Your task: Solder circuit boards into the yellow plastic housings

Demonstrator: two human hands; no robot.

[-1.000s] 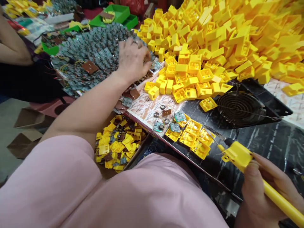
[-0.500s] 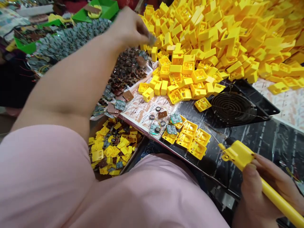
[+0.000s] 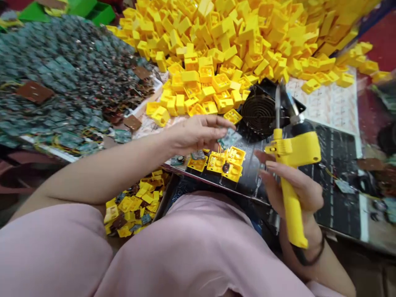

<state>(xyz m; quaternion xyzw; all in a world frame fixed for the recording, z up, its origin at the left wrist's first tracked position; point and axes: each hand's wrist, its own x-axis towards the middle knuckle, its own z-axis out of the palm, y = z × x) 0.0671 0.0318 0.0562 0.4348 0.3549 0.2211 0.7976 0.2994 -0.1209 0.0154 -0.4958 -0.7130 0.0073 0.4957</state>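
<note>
My left hand (image 3: 198, 134) reaches over the black work board (image 3: 334, 165) and pinches a small green circuit board (image 3: 229, 138) just above a cluster of open yellow plastic housings (image 3: 225, 161). My right hand (image 3: 289, 185) grips a yellow soldering iron (image 3: 291, 173) by its handle, tip pointing up and away, to the right of the housings. A dark round part sits in one of the housings.
A huge heap of yellow housings (image 3: 247, 37) fills the back. A mound of green circuit boards (image 3: 62, 78) lies at the left. A black round fan (image 3: 261, 113) sits behind the housings. A box of yellow scraps (image 3: 136, 206) stands by my knee. Green bins (image 3: 93, 10) are at the far left.
My left hand came back from the circuit board mound to the housings, now holding a small board. My right hand raised the soldering iron upright. The view swung right.
</note>
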